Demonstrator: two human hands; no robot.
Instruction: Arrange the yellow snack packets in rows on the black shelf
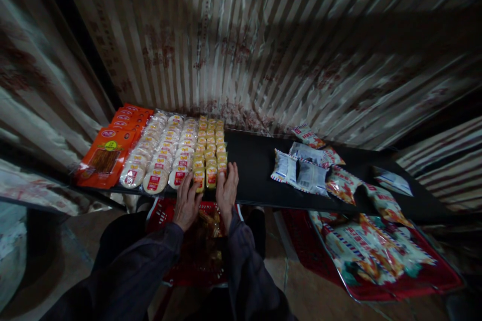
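Observation:
Small yellow-wrapped snack packets (pixel 210 153) stand in three lengthwise rows on a black shelf (pixel 251 170). My left hand (pixel 188 203) is at the near left end of these rows, fingers stretched out, the tips touching the front packets. Along the right side of the same rows, my right hand (pixel 227 190) rests with its fingers extended against the nearest packet. Neither hand is wrapped round anything. Left of the yellow packets lie overlapping rows of round, clear-wrapped rice crackers (pixel 155 180). Beneath my hands, a red basket (pixel 155 218) holds more yellow-wrapped pieces, partly hidden by my forearms.
Orange snack pouches (pixel 103 155) overlap at the shelf's left end. Several white-and-red snack bags (pixel 343 184) lie loosely on its right part. A second red basket (pixel 425 286), full of similar bags, stands below right. A striped curtain (pixel 233 35) hangs behind the shelf.

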